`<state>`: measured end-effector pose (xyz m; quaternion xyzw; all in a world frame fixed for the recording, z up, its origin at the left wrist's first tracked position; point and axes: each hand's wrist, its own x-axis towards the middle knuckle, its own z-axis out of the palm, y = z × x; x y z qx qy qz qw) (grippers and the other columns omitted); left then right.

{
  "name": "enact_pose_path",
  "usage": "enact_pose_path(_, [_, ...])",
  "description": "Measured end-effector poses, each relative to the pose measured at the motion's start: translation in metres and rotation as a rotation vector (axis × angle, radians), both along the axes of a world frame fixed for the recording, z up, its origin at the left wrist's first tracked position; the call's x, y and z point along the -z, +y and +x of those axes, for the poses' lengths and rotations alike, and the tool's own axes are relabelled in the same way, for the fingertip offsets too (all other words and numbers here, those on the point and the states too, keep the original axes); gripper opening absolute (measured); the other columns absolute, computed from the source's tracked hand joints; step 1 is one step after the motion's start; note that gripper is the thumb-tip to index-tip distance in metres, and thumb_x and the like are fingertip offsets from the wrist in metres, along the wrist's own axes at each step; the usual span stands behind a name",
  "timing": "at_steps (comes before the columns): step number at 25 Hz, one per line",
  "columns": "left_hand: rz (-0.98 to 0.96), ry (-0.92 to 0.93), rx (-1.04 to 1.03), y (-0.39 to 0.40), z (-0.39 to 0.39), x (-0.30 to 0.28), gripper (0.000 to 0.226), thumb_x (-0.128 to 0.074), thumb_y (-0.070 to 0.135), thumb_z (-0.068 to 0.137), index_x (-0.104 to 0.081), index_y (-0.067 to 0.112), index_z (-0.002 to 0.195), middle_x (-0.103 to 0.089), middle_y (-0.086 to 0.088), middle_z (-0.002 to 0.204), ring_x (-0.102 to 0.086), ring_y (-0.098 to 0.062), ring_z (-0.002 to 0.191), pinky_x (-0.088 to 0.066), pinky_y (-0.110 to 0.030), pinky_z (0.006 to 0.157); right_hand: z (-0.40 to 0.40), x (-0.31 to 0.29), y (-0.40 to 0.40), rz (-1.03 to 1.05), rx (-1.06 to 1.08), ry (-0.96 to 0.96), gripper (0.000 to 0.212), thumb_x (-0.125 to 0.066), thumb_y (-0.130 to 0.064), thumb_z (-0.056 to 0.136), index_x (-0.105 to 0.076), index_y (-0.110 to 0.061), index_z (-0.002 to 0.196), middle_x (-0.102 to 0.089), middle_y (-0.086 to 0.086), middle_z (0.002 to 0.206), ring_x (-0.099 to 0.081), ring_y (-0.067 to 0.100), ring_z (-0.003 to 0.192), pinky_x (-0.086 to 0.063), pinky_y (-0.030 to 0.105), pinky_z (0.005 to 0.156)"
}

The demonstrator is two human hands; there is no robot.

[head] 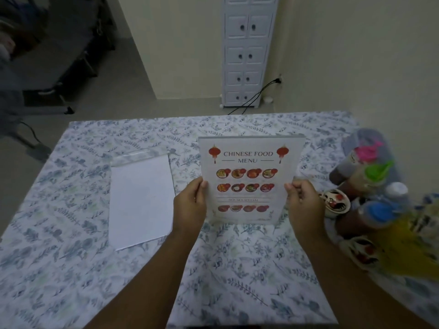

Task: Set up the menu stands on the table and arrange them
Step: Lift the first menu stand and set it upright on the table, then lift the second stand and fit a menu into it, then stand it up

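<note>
A clear menu stand (249, 162) with a "Chinese Food Menu" sheet stands upright near the table's middle, printed side facing me. My left hand (191, 203) grips its left edge and my right hand (303, 203) grips its right edge, both about halfway up. A second menu stand (141, 200) lies flat on the floral tablecloth (71, 257) to the left, showing a blank white sheet. It is about a hand's width from the upright one.
Several condiment bottles (370, 181) with pink, green and blue caps crowd the table's right side, beside a small patterned bowl (335, 201). A yellow object (408, 248) lies at the right edge. Behind the table a white cabinet (245, 55) stands against the wall.
</note>
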<state>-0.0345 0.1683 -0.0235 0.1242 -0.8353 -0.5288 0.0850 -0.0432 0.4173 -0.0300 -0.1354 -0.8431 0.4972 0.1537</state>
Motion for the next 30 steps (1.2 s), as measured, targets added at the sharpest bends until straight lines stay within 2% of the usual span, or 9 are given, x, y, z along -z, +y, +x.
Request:
enact_pose_path(6, [-0.020,0.022,-0.020,0.003,0.001,0.005,0.025,-0.049,0.029,0.105,-0.072,0.021,0.110,-0.074,0.013,0.095,-0.069,0.001,0.087,-0.055,-0.011,0.072,0.001,0.007,0.003,0.022,-0.016,0.029,0.016,-0.062,-0.017,0.100,-0.059,-0.014,0.085,-0.064,-0.003,0.072,-0.061,0.002,0.063,-0.044,0.014,0.047])
enact_pose_path(8, [-0.024,0.016,-0.024,0.003,0.003,0.005,0.026,-0.049,0.030,0.105,-0.072,0.019,0.110,-0.075,0.011,0.097,-0.069,0.000,0.087,-0.054,-0.010,0.072,0.002,0.005,0.001,0.011,-0.023,0.021,0.017,-0.061,-0.019,0.101,-0.060,-0.014,0.085,-0.065,-0.002,0.072,-0.062,0.008,0.062,-0.046,0.024,0.048])
enact_pose_path(11, [-0.038,-0.002,-0.010,0.002,0.002,-0.001,0.027,-0.047,0.030,0.106,-0.072,0.019,0.112,-0.074,0.010,0.100,-0.068,-0.001,0.091,-0.055,-0.015,0.076,0.005,-0.005,0.003,0.014,-0.062,-0.014,0.015,-0.059,-0.021,0.103,-0.063,-0.017,0.089,-0.066,-0.009,0.074,-0.065,0.009,0.066,-0.048,0.015,0.050])
enact_pose_path(14, [-0.097,-0.013,0.040,-0.002,0.011,-0.010,0.032,-0.044,0.033,0.106,-0.070,0.021,0.121,-0.072,0.012,0.109,-0.067,-0.005,0.099,-0.054,-0.018,0.085,0.025,-0.003,0.005,0.095,-0.096,-0.056,0.023,-0.054,-0.027,0.104,-0.069,-0.014,0.117,-0.071,0.001,0.104,-0.068,0.018,0.087,-0.055,0.023,0.064])
enact_pose_path(17, [-0.240,-0.046,0.013,-0.016,0.030,-0.006,0.043,-0.041,0.042,0.105,-0.060,0.023,0.139,-0.063,0.007,0.140,-0.057,-0.011,0.128,-0.040,-0.022,0.104,0.064,0.009,-0.013,0.106,-0.087,-0.114,0.035,-0.055,-0.031,0.102,-0.061,-0.011,0.131,-0.063,0.010,0.124,-0.064,0.027,0.108,-0.054,0.036,0.081])
enact_pose_path(21, [-0.443,-0.130,0.013,-0.063,0.058,0.007,0.053,-0.039,0.045,0.105,-0.045,0.024,0.152,-0.043,0.004,0.160,-0.032,-0.013,0.151,-0.020,-0.026,0.121,0.078,0.024,-0.083,0.379,-0.507,-0.153,0.050,-0.044,-0.047,0.101,-0.063,-0.017,0.136,-0.065,0.004,0.138,-0.056,0.024,0.131,-0.047,0.040,0.104])
enact_pose_path(23, [-0.512,-0.176,-0.002,-0.096,0.066,0.015,0.058,-0.037,0.045,0.105,-0.036,0.020,0.157,-0.034,0.002,0.165,-0.021,-0.014,0.156,-0.012,-0.030,0.126,0.065,0.030,-0.124,0.495,-0.662,-0.137,0.063,-0.035,-0.054,0.099,-0.056,-0.018,0.146,-0.056,0.003,0.152,-0.046,0.023,0.144,-0.038,0.045,0.117])
enact_pose_path(27, [-0.599,-0.313,-0.005,-0.163,0.072,0.035,0.065,-0.034,0.045,0.105,-0.022,0.014,0.161,-0.021,-0.004,0.170,-0.011,-0.019,0.158,-0.006,-0.033,0.127,0.038,0.039,-0.202,0.611,-0.886,-0.217,0.071,-0.032,-0.053,0.099,-0.032,-0.016,0.160,-0.027,0.002,0.169,-0.019,0.018,0.158,-0.011,0.034,0.125])
enact_pose_path(30, [-0.647,-0.430,0.026,-0.211,0.064,0.055,0.071,-0.030,0.049,0.104,-0.015,0.010,0.161,-0.013,-0.009,0.171,-0.006,-0.025,0.159,-0.003,-0.037,0.127,0.011,0.053,-0.244,0.672,-0.835,-0.311,0.076,-0.034,-0.053,0.100,-0.024,-0.010,0.161,-0.020,0.008,0.171,-0.013,0.023,0.159,-0.011,0.038,0.127])
